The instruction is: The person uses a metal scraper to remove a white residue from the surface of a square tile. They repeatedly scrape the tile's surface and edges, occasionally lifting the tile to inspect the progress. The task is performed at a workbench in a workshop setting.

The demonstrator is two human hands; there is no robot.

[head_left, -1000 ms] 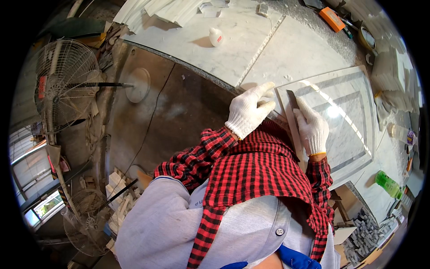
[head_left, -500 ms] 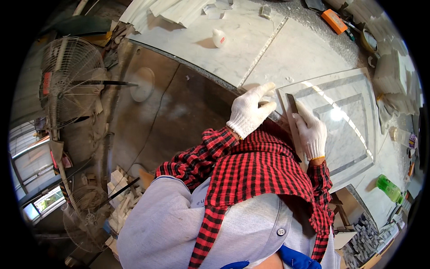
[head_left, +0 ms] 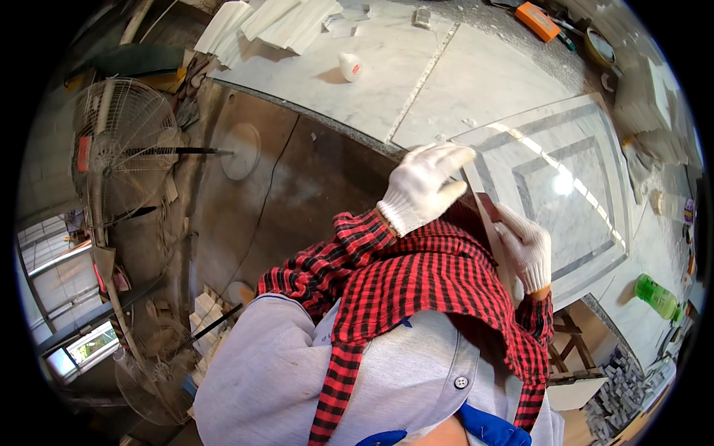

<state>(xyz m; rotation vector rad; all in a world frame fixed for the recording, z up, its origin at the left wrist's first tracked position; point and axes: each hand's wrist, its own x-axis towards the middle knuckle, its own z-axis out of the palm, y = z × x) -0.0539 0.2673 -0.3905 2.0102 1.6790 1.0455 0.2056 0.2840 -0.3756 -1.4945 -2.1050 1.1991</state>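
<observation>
A glossy white-and-grey stone panel (head_left: pixel 543 141) with inset grey bands lies on the worktop at the right. My right hand (head_left: pixel 526 249), in a white knit glove, is closed around a flat reddish-brown bar (head_left: pixel 489 207). That bar lies along the panel's near left edge; its exact kind is unclear. Left of it, my left hand (head_left: pixel 424 189), gloved alike, has its fingers stretched out and thumb apart, with nothing in it. Its fingertips are by the panel's left corner; whether they touch it I cannot tell.
On the pale stone worktop (head_left: pixel 387 89) stands a small white bottle (head_left: pixel 349 67), with white strips (head_left: pixel 290 22) stacked behind. A green bottle (head_left: pixel 657 296) lies at the right. An orange box (head_left: pixel 537 21) is far right. A caged fan (head_left: pixel 123 152) stands left.
My right hand has slid with the bar nearer to me along the panel edge, and the bar has tilted. The left hand's fingers have moved slightly right. The whole view has shifted a little.
</observation>
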